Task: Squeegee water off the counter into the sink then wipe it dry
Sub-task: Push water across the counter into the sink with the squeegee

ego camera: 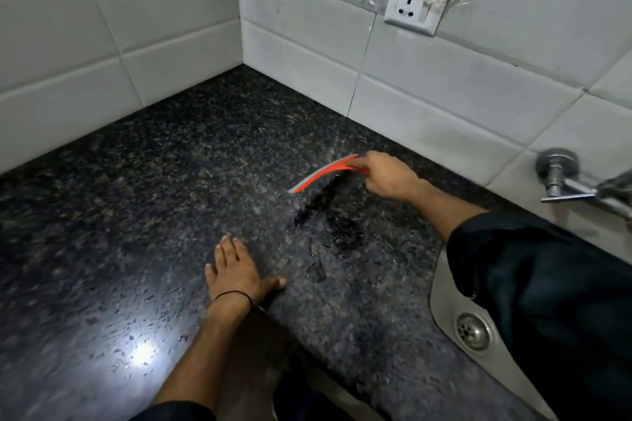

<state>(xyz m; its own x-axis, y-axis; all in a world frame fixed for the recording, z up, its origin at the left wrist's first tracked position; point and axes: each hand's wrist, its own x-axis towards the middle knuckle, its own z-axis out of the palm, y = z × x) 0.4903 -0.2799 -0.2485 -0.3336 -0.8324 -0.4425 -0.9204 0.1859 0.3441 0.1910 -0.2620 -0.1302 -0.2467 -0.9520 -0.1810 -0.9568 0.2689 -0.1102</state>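
A dark speckled granite counter (pixel 143 202) fills the view, with a puddle of water (pixel 328 229) near its middle right. My right hand (pixel 390 178) grips the handle of a red squeegee (pixel 325 174) with a grey blade, held near the back wall just beyond the puddle. My left hand (pixel 236 270) rests flat on the counter, fingers spread, holding nothing. The steel sink (pixel 444 304) with its round drain (pixel 473 330) lies at the right, partly hidden by my dark sleeve.
White tiled walls meet in a corner behind the counter. A wall socket (pixel 413 7) sits above the back edge. A metal tap (pixel 564 181) sticks out of the wall over the sink. Small droplets glint at the counter's front left.
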